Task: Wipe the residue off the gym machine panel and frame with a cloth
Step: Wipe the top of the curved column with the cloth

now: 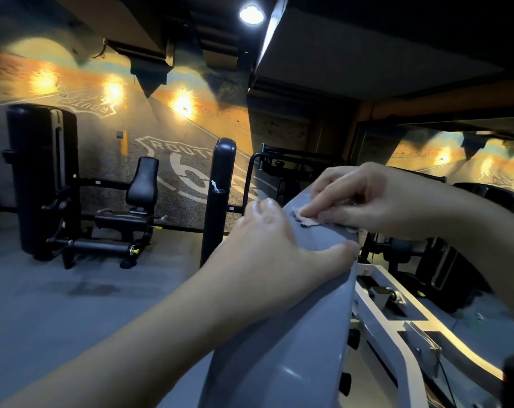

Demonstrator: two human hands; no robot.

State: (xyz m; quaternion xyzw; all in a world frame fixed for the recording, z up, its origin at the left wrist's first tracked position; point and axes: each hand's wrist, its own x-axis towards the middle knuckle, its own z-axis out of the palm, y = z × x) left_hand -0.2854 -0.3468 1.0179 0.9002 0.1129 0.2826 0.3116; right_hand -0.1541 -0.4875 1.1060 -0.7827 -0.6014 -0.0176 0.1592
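Observation:
A grey gym machine panel (279, 334) runs from the lower middle up toward the centre. My left hand (267, 245) grips its top edge, fingers over the far side and thumb across the near face. My right hand (359, 195) reaches in from the right and pinches a small pale scrap of residue (307, 220) stuck on the panel's top face. Dark flecks lie beside that scrap. The white machine frame (397, 307) sits below right of the panel. No cloth shows in either hand.
A black seated gym machine (102, 201) stands at the left on the grey floor. A black upright post (220, 187) rises just beyond the panel. A road-mural wall (161, 113) is behind, and more dark equipment (441, 275) sits at the right.

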